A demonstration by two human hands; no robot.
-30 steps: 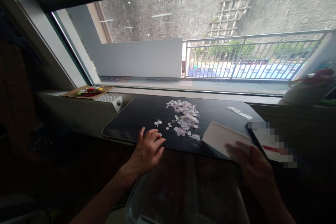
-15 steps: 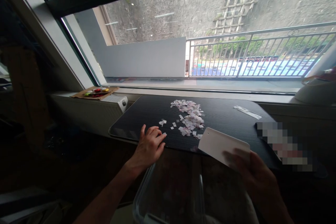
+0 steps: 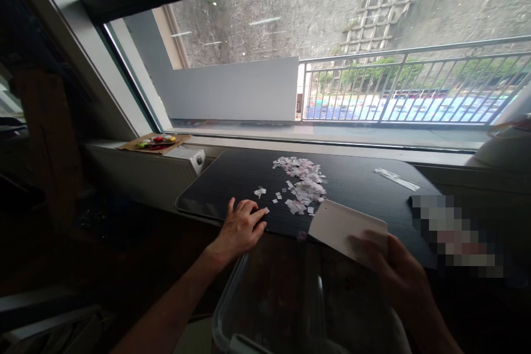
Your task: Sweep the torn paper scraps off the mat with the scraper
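Note:
Small cut scraps of white paper lie heaped on a dark table, with several loose ones left of the heap. My left hand rests at the table's front edge, fingers apart, and a single paper scrap shows at its index fingertip. My right hand grips a flat, pale scraper with a small hole near one corner. The scraper's far end is over the front edge, just nearer me than the heap. Below the edge sits a clear plastic bin, its inside dark.
Thin white strips lie at the table's right back. A pixelated object covers the right end. Left of the table stands a radiator with cardboard and colourful items on it. A large window is behind.
The scraper has moved slightly left and toward me, away from the heap. A small scrap by the front edge has shifted left. My left hand stays about where it was. The view has shifted a little.

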